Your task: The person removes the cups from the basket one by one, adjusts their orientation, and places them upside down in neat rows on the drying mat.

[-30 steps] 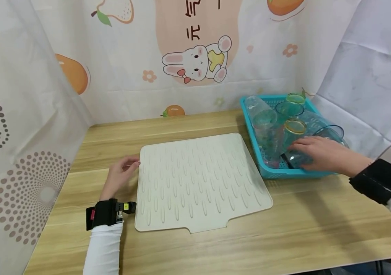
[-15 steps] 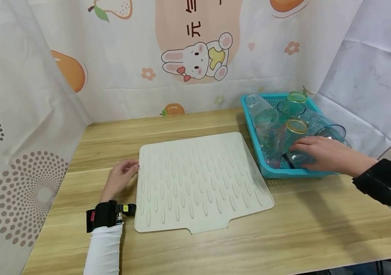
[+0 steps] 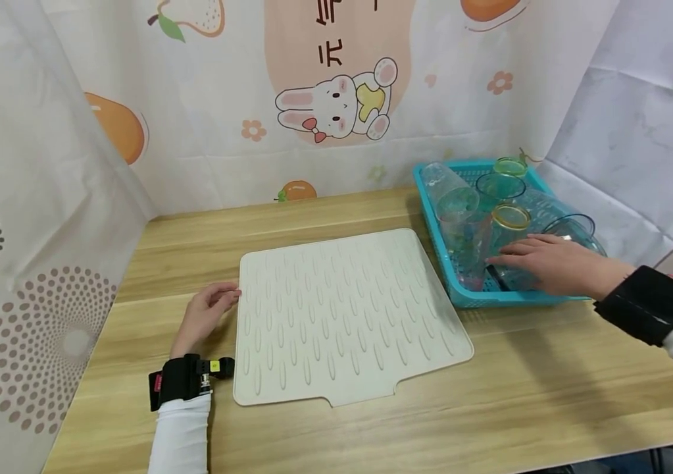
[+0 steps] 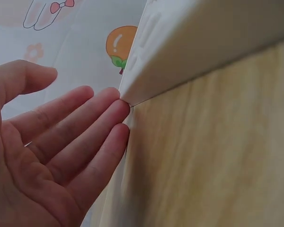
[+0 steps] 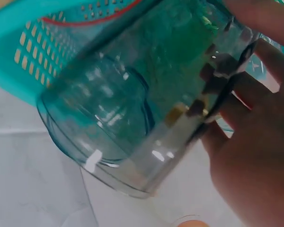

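Observation:
A cream drying mat [image 3: 342,316] with raised oval ridges lies on the wooden table. At its left edge is my left hand [image 3: 207,313]; the left wrist view shows the fingers stretched out, fingertips right at the mat's side and the thumb apart. My right hand [image 3: 555,263] lies over the near part of a turquoise basket [image 3: 490,299] of glasses, fingers relaxed and spread. The right wrist view has a clear drinking glass [image 5: 109,109] on its side, with a bluish rim and thick base; my fingers [image 5: 255,90] rest against the base, their tips partly hidden.
Several other glasses share the basket: one with a yellow rim [image 3: 510,217], one with a green rim [image 3: 510,166] and a clear tumbler [image 3: 445,184]. A printed curtain [image 3: 206,171] hangs behind the table, and another [image 3: 46,217] along the left.
The fingers of my right hand have loosened and straightened a little over the glasses. My left hand stays at the mat's edge. The mat and basket have not moved.

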A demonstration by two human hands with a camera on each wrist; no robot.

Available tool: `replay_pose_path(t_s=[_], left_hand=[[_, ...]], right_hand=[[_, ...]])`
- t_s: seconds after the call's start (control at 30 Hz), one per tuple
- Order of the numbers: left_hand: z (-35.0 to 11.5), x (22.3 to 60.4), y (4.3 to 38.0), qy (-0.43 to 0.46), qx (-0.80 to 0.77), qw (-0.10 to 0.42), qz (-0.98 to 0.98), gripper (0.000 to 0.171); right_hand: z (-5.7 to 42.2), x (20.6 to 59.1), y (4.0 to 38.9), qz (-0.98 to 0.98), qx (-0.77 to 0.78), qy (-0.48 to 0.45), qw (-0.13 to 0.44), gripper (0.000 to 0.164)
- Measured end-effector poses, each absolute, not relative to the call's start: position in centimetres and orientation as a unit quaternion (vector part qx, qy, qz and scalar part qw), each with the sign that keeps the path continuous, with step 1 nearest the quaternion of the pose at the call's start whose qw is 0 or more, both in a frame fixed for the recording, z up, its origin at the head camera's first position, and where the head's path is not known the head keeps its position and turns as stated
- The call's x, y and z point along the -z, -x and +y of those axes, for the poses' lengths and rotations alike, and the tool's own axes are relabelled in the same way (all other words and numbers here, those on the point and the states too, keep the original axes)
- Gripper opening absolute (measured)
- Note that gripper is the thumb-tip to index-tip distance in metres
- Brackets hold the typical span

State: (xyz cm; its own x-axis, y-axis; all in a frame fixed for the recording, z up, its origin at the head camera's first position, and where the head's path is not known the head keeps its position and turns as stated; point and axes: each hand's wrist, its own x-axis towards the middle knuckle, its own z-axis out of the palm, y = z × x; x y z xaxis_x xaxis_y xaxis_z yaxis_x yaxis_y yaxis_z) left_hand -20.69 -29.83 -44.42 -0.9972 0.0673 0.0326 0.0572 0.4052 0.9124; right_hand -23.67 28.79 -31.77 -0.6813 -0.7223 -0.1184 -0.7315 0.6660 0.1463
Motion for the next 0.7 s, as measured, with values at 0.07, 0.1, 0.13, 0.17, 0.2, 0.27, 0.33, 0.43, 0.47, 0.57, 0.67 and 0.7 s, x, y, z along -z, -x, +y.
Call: replay_pose_path(t_s=[0.07,0.1,0.13,0.17,0.2,0.27,0.33,0.43,0.47,0.57,0.67,0.7], left_hand=[[-29.9,44.5,20.6,-0.04,-0.535,0.005,0.844,0.034],[-29.9,44.6,20.6,-0.042,-0.531,0.006,0.846,0.033],[-30.0,44.6,20.7,-0.044,-0.528,0.009,0.848,0.034],[-30.0,44.7,20.7,-0.049,-0.526,0.013,0.849,0.034],[-30.1,44.8,20.7,-0.053,-0.528,0.019,0.847,0.034],[-30.2,44.9,20.6,-0.066,-0.525,0.034,0.848,0.037],[-30.4,45.0,20.5,-0.08,-0.52,0.047,0.849,0.039],[-30.5,45.2,20.4,-0.099,-0.512,0.062,0.851,0.04],[-30.5,45.2,20.3,-0.105,-0.511,0.064,0.851,0.039],[-30.6,45.3,20.2,-0.124,-0.503,0.07,0.853,0.038],[-30.6,45.2,20.1,-0.142,-0.495,0.07,0.854,0.038],[-30.6,45.2,20.1,-0.146,-0.493,0.07,0.855,0.038]], right_hand=[[28.7,31.7,23.7,0.91,-0.107,0.401,0.022,0.061],[28.7,31.7,23.7,0.909,-0.113,0.401,0.02,0.061],[28.6,31.7,23.7,0.908,-0.12,0.402,0.016,0.061],[28.6,31.7,23.7,0.908,-0.123,0.401,0.012,0.061],[28.7,31.7,23.7,0.907,-0.129,0.4,0.007,0.061],[28.9,31.6,23.6,0.908,-0.138,0.396,-0.002,0.061],[29.1,31.6,23.5,0.907,-0.146,0.394,-0.019,0.063],[29.8,31.6,23.4,0.903,-0.163,0.396,-0.044,0.068],[30.1,31.6,23.4,0.9,-0.165,0.399,-0.054,0.071],[30.7,31.6,23.6,0.887,-0.169,0.421,-0.084,0.078],[31.2,31.6,23.7,0.879,-0.163,0.436,-0.104,0.081],[31.4,31.6,23.7,0.879,-0.16,0.436,-0.108,0.08]])
